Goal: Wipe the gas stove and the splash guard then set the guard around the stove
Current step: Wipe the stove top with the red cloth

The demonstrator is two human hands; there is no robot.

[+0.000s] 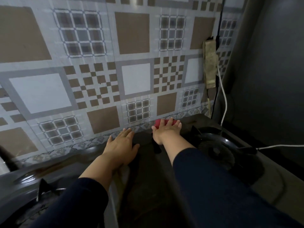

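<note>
Head view. Dark gas stove (144, 163) runs from lower left to upper right, back edge close against a patterned wall (98, 63) of grey, brown and white squares. It is not clear whether that patterned face is the wall itself or a splash guard standing against it.

Left hand (120, 145): flat, palm down, fingers spread and extended, resting on the stove top near its back edge. Grips nothing. A pale cloth-like strip (121, 176) shows under the left wrist and forearm; what it is cannot be told.

Right hand (166, 130): fingers stretched forward, pressed over a red sponge (160, 123) at the stove's far edge, next to the wall base. Sponge mostly covered by the fingers; only its left and top parts show.

Right burner (215, 150) with black pan supports sits just right of the right forearm. Part of a left burner (42, 188) shows at lower left, blurred.

Both sleeves (213, 186) dark navy.

A grimy power strip (209, 63) hangs on the wall at upper right; a white cable (224, 102) drops from it and runs off right past the stove.
</note>
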